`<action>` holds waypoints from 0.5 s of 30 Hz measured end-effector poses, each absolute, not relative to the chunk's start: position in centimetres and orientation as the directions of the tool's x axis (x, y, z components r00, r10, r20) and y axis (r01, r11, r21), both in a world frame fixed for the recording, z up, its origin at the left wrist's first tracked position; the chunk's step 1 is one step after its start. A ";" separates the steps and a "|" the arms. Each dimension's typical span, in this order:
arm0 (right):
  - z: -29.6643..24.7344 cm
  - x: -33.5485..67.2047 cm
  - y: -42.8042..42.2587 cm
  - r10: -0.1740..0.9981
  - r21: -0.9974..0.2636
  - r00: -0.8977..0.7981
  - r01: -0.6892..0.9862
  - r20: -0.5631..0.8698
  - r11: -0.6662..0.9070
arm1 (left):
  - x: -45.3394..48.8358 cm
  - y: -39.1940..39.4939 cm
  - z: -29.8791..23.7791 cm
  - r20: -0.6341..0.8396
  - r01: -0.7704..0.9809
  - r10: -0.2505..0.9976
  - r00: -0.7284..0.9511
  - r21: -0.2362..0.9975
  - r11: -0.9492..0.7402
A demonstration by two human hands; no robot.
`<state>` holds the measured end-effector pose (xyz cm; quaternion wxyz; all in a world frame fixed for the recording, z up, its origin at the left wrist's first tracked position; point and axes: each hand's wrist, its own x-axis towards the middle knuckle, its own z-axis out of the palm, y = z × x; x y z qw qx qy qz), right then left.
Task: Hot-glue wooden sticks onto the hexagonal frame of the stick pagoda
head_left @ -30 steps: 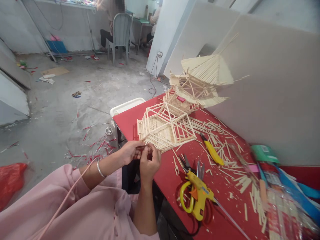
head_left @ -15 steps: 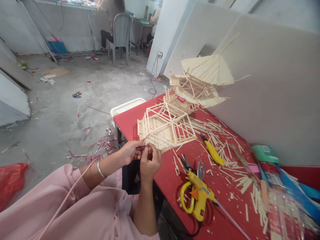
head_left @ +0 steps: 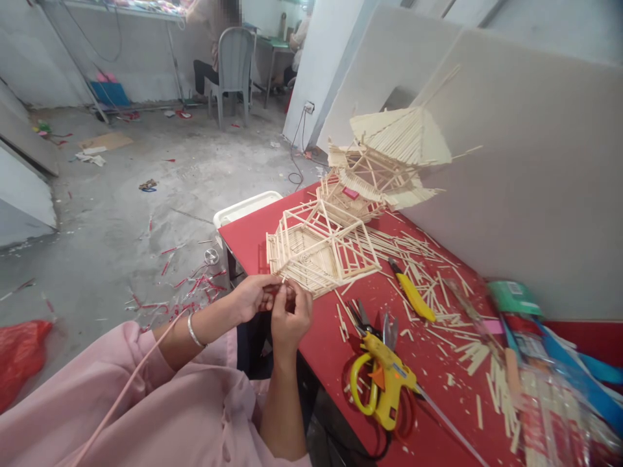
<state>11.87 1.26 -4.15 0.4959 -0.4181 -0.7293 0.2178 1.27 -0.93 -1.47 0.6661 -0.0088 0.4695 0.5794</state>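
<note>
My left hand [head_left: 254,298], with a silver bangle on its wrist, is closed in a pinch at the table's near edge. Fingertip to fingertip with it, my right hand [head_left: 292,314] is closed too. A tiny pale piece [head_left: 283,281], perhaps a stick end, shows between the fingertips; the fingers hide the rest. Just beyond my hands lies an open frame of thin wooden sticks [head_left: 331,235]. Behind it stands a tiered stick model with a slatted roof [head_left: 396,139]. To the right are a yellow glue gun [head_left: 389,383], yellow-handled scissors [head_left: 361,383] and a yellow cutter knife [head_left: 416,297].
Loose sticks [head_left: 440,285] and offcuts litter the red table [head_left: 243,237]. Plastic packs [head_left: 559,408] and a green roll [head_left: 514,297] crowd its right side. A pale panel [head_left: 525,168] stands behind. Scraps lie on the floor; a person sits on a grey chair [head_left: 235,58] farther off.
The view has shifted very slightly. Both hands keep the same pinch in the same place, and the things on the table have not moved.
</note>
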 end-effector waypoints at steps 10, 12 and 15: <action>-4.0 11.9 1.3 0.806 -0.711 -0.171 0.394 0.566 0.583 | 1.1 -1.0 -1.9 -0.623 -0.820 0.778 -0.086 0.487 0.299; -4.0 11.8 1.3 0.793 -0.702 -0.175 0.384 0.583 0.601 | 1.0 -1.0 -1.8 -0.625 -0.829 0.775 -0.088 0.478 0.292; -3.9 11.8 1.2 0.782 -0.696 -0.185 0.367 0.596 0.617 | 1.0 -1.0 -1.8 -0.625 -0.835 0.776 -0.080 0.468 0.290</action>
